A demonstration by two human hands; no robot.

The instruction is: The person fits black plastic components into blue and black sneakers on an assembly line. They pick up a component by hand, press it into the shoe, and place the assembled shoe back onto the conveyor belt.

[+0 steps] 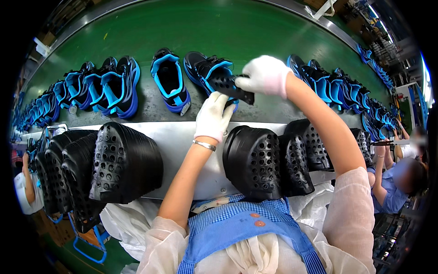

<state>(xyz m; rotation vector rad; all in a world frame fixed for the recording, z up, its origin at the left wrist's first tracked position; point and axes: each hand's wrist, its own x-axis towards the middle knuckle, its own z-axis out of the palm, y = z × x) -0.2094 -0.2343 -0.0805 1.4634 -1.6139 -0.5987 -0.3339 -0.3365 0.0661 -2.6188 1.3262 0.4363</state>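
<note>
R. hand (pixel 268 75), white glove: pinched blk holed insert (pixel 237 93) betw. thumb and bent fingers, over the opening of blk/blue shoe (pixel 199 67). L. hand (pixel 211 118), white glove, silver bracelet (pixel 204 145) at wrist: fingers part-curled, tips at heel end of same shoe; insert hid the contact, so couldn't tell if it gripped or only steadied. Shoe sat sole down on green bench (pixel 219 27), toe pointing away and a bit L. Second shoe (pixel 168 78), same colours, stood just L. of it, well apart from L. hand. Long row of like shoes (pixel 121 86) ran off at L.; another row (pixel 321 84) at R., partly behind R. forearm. Nearer the body, metal ledge (pixel 182 132) w/ nested stacks of holed blk inserts: L. stacks (pixel 127 160), several, side by side; R. stacks (pixel 253 160), likewise, partly behind R. arm. Wearer had blue checked apron (pixel 237 223), two buttons, over pale sleeves. Co-workers: one at far R. (pixel 390 182), blue top; one at far L. (pixel 31 188), white top.
</note>
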